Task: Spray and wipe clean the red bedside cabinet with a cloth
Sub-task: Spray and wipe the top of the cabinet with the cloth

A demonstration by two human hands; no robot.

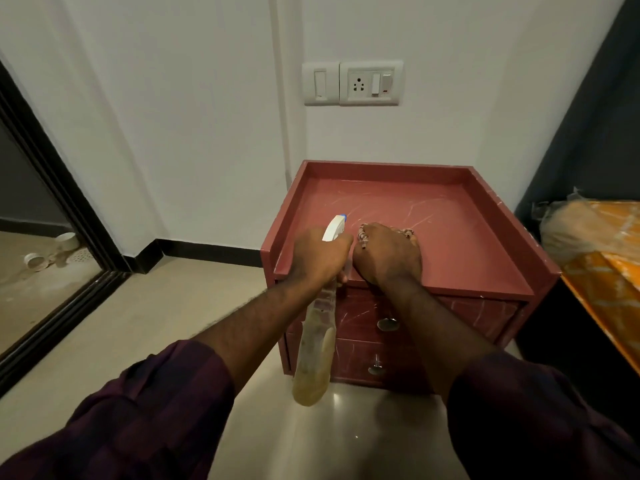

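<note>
At the front edge of the cabinet top, both hands side by side, spray plus wipe.
Left hand (pixel 320 259) grips the neck of the translucent plastic spray bottle (pixel 313 351); the bottle's long axis runs from its base near the person to a white nozzle aimed away. Just beside it, the right hand (pixel 389 259) is curled over the patterned reddish-white cloth (pixel 362 236), pressing it down. The red rimmed bedside cabinet (pixel 389 167) sits under and ahead of the hands. Its scuffed surface lies beyond the right hand, so the wipe likely goes forward.

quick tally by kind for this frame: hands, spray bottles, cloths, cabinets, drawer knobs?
hands: 2 (left hand, right hand)
spray bottle: 1
cloth: 1
red cabinet: 1
drawer knobs: 2
Total: 7
</note>
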